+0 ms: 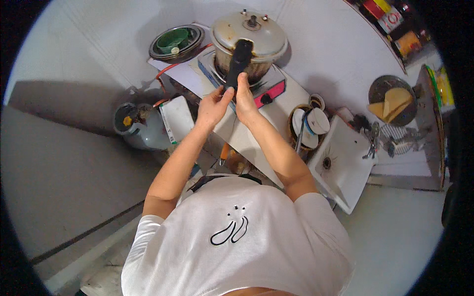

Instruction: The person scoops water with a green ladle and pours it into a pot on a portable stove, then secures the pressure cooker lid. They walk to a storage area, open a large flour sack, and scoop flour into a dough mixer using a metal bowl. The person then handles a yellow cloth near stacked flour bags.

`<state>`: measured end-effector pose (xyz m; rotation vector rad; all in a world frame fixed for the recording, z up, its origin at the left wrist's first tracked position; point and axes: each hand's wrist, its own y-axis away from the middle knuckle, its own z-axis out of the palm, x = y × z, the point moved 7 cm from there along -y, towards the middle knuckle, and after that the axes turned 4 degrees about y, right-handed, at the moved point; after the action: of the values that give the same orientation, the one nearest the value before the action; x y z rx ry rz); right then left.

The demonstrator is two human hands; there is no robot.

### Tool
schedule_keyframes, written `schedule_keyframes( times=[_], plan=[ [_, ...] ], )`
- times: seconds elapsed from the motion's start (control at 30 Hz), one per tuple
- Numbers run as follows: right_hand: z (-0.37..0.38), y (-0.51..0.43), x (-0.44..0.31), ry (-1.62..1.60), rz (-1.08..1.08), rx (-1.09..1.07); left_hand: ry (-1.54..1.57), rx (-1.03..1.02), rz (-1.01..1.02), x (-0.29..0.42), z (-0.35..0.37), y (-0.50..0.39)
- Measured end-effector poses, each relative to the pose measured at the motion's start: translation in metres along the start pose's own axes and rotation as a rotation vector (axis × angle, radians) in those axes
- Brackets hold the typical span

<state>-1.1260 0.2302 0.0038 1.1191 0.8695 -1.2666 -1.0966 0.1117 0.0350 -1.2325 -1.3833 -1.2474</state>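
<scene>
A metal pressure cooker (249, 40) with its lid on stands on a gas stove (272, 88) that has a pink front panel and a black knob. Its long black handle (240, 61) points towards me. My left hand (215, 107) is at the left side of the handle's near end, thumb against it. My right hand (246, 97) lies along the right side of the same end, thumb up. Both hands touch the handle; the fingers beneath it are mostly hidden.
Stacked metal bowls with a green basket (174, 40) stand behind left. A gas cylinder (148, 135) and a white box (177, 119) are at the left, with an orange hose. Stacked bowls (318, 121), a white sink (342, 162) and a round pan (377, 85) lie to the right.
</scene>
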Motion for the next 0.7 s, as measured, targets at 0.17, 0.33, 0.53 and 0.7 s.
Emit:
schedule_keyframes(
  times=[0.17,0.33,0.53,0.7],
  plan=[
    [-0.030,0.039,0.031,0.004,0.115,0.075,-0.447,-0.018,0.238,0.028,0.006,-0.020],
    [-0.060,0.082,0.038,0.057,0.231,0.119,-0.324,-0.055,0.162,0.024,-0.001,-0.022],
    [-0.092,0.091,-0.041,0.233,0.001,-0.049,0.718,-0.419,-0.291,0.002,0.013,-0.026],
    [-0.167,0.058,-0.154,0.494,-0.419,0.142,0.643,-0.433,-0.392,-0.010,0.025,-0.041]
  ],
)
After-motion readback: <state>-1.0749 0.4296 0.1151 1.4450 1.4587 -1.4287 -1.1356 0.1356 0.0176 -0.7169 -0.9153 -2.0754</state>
